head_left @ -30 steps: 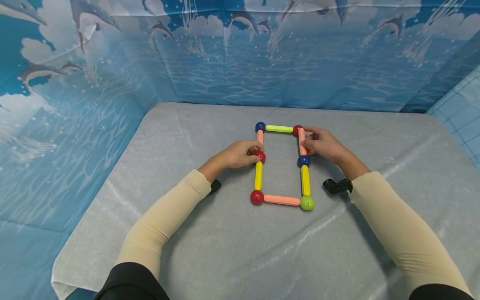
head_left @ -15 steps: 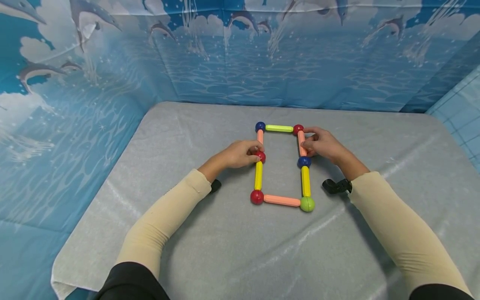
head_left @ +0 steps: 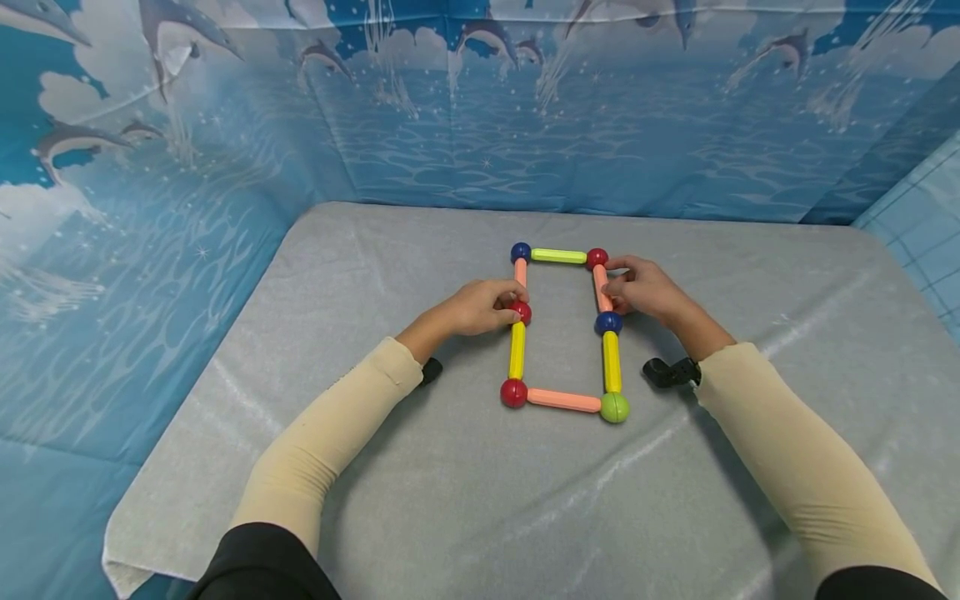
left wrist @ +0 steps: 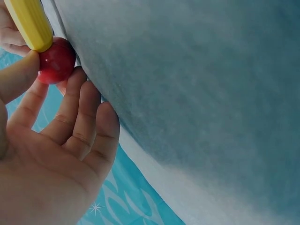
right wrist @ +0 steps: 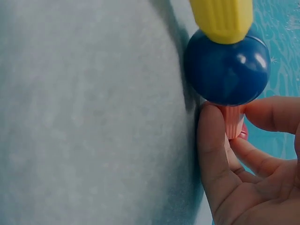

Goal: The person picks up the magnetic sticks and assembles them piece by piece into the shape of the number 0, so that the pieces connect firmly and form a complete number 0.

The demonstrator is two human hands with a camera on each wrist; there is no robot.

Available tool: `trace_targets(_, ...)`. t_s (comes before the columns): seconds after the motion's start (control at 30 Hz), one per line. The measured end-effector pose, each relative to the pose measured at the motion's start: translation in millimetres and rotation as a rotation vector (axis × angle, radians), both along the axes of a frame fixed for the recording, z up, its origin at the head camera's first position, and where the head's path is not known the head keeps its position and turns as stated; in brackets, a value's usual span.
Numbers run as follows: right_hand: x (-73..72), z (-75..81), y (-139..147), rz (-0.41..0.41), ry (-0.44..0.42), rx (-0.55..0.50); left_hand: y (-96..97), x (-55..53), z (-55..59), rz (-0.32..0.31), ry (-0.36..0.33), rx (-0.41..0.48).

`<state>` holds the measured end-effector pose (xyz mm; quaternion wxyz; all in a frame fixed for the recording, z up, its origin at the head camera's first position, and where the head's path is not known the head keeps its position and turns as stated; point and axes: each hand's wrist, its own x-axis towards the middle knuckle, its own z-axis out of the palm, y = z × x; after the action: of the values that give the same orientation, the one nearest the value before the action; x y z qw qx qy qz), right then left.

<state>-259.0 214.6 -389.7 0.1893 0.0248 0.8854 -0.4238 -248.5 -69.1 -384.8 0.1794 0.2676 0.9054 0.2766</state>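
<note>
A closed rectangle of magnetic rods and balls lies on the grey cloth. On its left side my left hand (head_left: 476,308) pinches the middle red ball (left wrist: 57,63) between thumb and fingers; a yellow rod (left wrist: 29,23) joins that ball. Opposite, my right hand (head_left: 647,290) holds a salmon-coloured rod (head_left: 602,282) between thumb and fingers. This rod runs from the far right red ball (head_left: 597,258) to a blue ball (right wrist: 227,68). A lime rod (head_left: 558,256) spans the far side, ending at another blue ball (head_left: 521,252). My left fingers partly cover the salmon rod (head_left: 521,272) on that side.
The near side is a salmon rod (head_left: 564,401) between a red ball (head_left: 513,393) and a green ball (head_left: 615,407). Grey cloth (head_left: 450,500) covers the table. A blue dolphin-print curtain (head_left: 480,150) hangs behind and along the left.
The far end of the right salmon rod has swung slightly left, lining up with the far red ball. My right hand has shifted a little with it; my left hand stays still.
</note>
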Motion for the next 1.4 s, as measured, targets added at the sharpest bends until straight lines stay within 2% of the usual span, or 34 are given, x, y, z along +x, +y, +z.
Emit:
trace_targets(0.33, -1.4, 2.1, -5, -0.033, -0.002, 0.015, 1.2, -0.3, 1.6, 0.001, 0.029, -0.012)
trace_targets(0.73, -2.2, 2.0, -10, -0.092, 0.028, 0.011, 5.3, -6.5, 5.5, 0.047, -0.017, -0.024)
trace_targets(0.9, 2.2, 2.1, -9, -0.086, 0.041, 0.036, 3.0, -5.1, 5.0, 0.044, -0.008, -0.005)
trace_targets(1.0, 13.1, 6.8, 3, -0.018, 0.092, 0.109, -0.6, -4.4, 4.8, 0.022, 0.015, 0.008)
trace_targets(1.1, 31.9, 15.3, 21, 0.114, 0.192, 0.22, -11.0, -1.1, 6.0, 0.02, 0.022, 0.006)
trace_targets(1.27, 70.2, 31.2, 50, 0.304, 0.369, 0.31, -41.9, 8.0, 15.4, 0.099, 0.02, -0.031)
trace_targets(1.4, 99.1, 37.1, 69, 0.362, 0.448, 0.342, -68.3, 17.9, 24.5, 0.133, 0.059, -0.074)
